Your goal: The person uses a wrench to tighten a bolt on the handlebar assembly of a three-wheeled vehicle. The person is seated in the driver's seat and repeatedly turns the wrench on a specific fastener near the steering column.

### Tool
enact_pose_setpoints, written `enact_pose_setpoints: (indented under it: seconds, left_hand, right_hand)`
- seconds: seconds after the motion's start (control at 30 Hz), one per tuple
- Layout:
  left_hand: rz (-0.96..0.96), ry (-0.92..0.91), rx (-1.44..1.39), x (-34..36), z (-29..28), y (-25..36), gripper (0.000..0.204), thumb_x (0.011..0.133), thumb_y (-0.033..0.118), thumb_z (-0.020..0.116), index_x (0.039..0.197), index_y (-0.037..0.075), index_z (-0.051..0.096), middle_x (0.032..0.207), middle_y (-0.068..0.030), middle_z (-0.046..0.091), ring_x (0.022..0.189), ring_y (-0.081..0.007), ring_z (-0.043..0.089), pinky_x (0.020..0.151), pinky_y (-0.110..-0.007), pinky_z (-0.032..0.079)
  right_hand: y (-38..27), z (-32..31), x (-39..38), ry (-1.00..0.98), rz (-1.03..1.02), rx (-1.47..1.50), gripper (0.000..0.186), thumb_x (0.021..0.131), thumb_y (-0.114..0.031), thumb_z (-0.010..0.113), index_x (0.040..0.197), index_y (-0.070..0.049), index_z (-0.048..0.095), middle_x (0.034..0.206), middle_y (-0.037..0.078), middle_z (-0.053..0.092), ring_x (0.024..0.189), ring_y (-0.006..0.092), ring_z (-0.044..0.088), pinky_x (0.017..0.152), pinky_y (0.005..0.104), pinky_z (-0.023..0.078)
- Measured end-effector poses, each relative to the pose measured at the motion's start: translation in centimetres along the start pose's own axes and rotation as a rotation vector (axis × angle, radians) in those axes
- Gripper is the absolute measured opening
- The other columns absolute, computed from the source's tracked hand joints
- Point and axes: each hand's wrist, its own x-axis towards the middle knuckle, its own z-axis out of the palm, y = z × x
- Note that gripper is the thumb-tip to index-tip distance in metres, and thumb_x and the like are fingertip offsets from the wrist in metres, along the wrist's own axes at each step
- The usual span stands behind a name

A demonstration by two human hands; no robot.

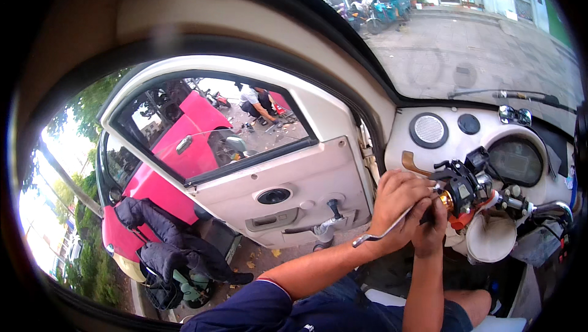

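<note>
My left hand (399, 200) is closed beside the left end of the handlebar, fingers bent toward the black switch housing (460, 188). A long silver lever (384, 229) with a rounded tip slants across that hand. Close against it, my right hand (430, 229) is also closed, its fingertips by a gold-coloured ring (446, 200) next to the housing. What lies between the fingers of either hand is hidden. Just right of the hands, an orange-red part (460, 220) sits under the housing.
Ahead are a white dashboard with a round speaker (429, 130) and a dark display (516, 159). A white round cover (491, 237) hangs below the handlebar. At left the white door (300, 191) stands open; outside, a dark jacket (177, 246) lies by a pink vehicle, and a person (257, 102) crouches.
</note>
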Motion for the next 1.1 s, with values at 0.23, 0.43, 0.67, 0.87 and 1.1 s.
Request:
enact_pose_setpoints:
  seconds: [0.23,0.43,0.67,0.87,1.1]
  left_hand:
    - [0.003,0.017,0.054,-0.9,0.1,-0.7,0.010,0.093,0.001,0.061,0.102,0.003,0.066,0.110,-0.0148,0.073,0.102,-0.0333,0.063,0.099,-0.048,0.044]
    - [0.000,0.026,0.045,-0.6,0.2,0.1,0.010,0.095,0.001,0.058,0.102,0.002,0.064,0.108,-0.0137,0.073,0.101,-0.0309,0.062,0.099,-0.047,0.042]
    - [0.021,0.009,0.070,-0.2,0.2,0.1,0.009,0.098,0.003,0.056,0.104,0.002,0.063,0.109,-0.0145,0.073,0.101,-0.0308,0.060,0.099,-0.047,0.042]
    - [-0.005,0.014,0.066,-0.3,0.0,0.1,0.009,0.098,0.003,0.056,0.104,0.002,0.063,0.108,-0.0144,0.073,0.101,-0.0313,0.060,0.099,-0.048,0.042]
    - [0.002,0.021,0.032,-0.4,0.2,0.0,0.010,0.097,0.002,0.055,0.105,0.001,0.063,0.109,-0.0150,0.074,0.102,-0.0305,0.060,0.099,-0.047,0.042]
  right_hand:
    - [1.2,1.0,-0.5,0.351,0.020,0.010,0.036,0.094,-0.014,0.066,0.128,-0.004,0.060,0.118,0.005,0.067,0.111,0.0177,0.064,0.102,0.0346,0.049]
    - [0.0,2.1,0.0,0.164,0.007,-0.001,0.034,0.096,-0.012,0.063,0.130,-0.003,0.059,0.119,0.007,0.068,0.112,0.0179,0.065,0.101,0.0351,0.050]
    - [0.1,1.4,0.1,0.155,-0.024,0.017,0.036,0.096,-0.009,0.063,0.130,-0.004,0.056,0.123,0.007,0.066,0.117,0.0175,0.063,0.104,0.0353,0.049]
    - [-0.3,3.0,0.2,0.274,-0.006,-0.093,0.032,0.096,-0.011,0.063,0.127,-0.004,0.058,0.117,0.007,0.068,0.111,0.0172,0.065,0.101,0.0349,0.051]
    - [-0.1,2.4,0.7,0.165,-0.019,0.013,0.031,0.096,-0.010,0.062,0.126,-0.005,0.059,0.114,0.006,0.068,0.107,0.0176,0.066,0.099,0.0346,0.052]
